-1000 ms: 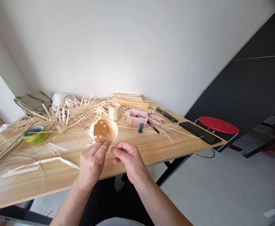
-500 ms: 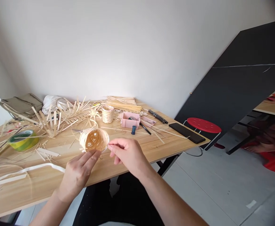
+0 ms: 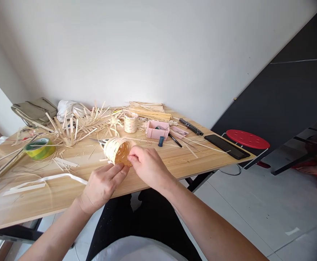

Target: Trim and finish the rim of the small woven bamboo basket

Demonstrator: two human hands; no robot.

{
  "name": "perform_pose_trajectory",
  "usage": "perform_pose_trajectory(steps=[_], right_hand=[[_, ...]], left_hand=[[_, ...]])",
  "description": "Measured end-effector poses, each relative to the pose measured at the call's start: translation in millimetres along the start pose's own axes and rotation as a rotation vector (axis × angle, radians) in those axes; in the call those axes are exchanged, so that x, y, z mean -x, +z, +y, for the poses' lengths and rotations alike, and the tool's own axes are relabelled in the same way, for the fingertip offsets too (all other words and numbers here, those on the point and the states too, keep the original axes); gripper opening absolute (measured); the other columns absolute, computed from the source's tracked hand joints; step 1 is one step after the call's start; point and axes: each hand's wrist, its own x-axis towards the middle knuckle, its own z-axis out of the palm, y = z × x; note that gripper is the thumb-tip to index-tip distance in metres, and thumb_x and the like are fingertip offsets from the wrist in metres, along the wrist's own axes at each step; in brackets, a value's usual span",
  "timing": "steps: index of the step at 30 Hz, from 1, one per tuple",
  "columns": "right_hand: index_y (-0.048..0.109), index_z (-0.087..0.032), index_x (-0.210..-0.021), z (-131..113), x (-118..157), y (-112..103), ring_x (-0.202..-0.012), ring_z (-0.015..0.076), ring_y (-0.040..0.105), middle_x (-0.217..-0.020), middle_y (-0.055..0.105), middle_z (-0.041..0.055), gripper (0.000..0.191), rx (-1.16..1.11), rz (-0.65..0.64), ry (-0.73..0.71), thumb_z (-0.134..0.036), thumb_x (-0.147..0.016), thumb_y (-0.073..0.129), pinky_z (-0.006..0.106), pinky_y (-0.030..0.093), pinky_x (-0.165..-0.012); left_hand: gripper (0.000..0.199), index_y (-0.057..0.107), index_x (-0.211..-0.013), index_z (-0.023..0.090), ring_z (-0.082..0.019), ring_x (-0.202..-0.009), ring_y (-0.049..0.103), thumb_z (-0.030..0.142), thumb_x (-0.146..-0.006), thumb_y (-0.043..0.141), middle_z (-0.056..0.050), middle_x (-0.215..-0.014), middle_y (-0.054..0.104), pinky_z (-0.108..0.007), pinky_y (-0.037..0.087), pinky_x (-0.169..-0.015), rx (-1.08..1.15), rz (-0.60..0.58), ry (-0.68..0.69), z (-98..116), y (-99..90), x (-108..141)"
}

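A small woven basket (image 3: 112,149) of pale strips is tilted on its side above the table, its mouth turned to the right and toward me. My left hand (image 3: 104,185) grips the lower rim between thumb and fingers. At the right side of the rim is my right hand (image 3: 147,165), its thumb and forefinger pinched together; what they hold is too small to make out. Behind the basket stands a second woven basket (image 3: 130,123), upright. A dark blue thread spool (image 3: 161,141) stands in front of a pink crate (image 3: 157,131).
Loose strips (image 3: 74,127) are heaped at the back left, near green-yellow tape (image 3: 39,149) and a bag (image 3: 34,110). Scissors lie behind the held basket. A black phone (image 3: 226,146) lies by the table's right end, with a red stool (image 3: 247,139) beyond.
The view has shifted, so the table appears farther right. The held basket's opening has turned more to the right, and my right hand has come closer to its rim.
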Motion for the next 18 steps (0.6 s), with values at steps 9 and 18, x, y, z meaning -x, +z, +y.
perform_pose_trajectory(steps=[9, 18], right_hand=[[0.049, -0.020, -0.073, -2, 4, -5, -0.041, 0.0055, 0.048, -0.059, 0.051, -0.0057, 0.015, -0.311, 0.121, -0.066, -0.025, -0.087, 0.044, 0.018, 0.036, -0.042], [0.046, -0.016, -0.072, -10, -16, -19, -0.048, 0.0074, 0.060, -0.060, 0.057, -0.0038, 0.014, -0.644, -0.226, 0.168, -0.013, -0.086, 0.046, 0.012, 0.046, -0.040]], left_hand=[[0.021, 0.061, -0.090, 0.015, -0.010, -0.061, 0.063, 0.009, -0.088, 0.042, -0.003, -0.076, 0.068, -0.016, 0.049, -0.055, 0.328, 0.038, -0.218, -4, -7.2, -11], [0.014, 0.068, -0.078, 0.015, -0.008, -0.052, 0.057, 0.019, -0.080, 0.055, 0.000, -0.065, 0.065, -0.015, 0.050, -0.050, 1.042, -0.162, -0.720, -15, -12.6, -23]])
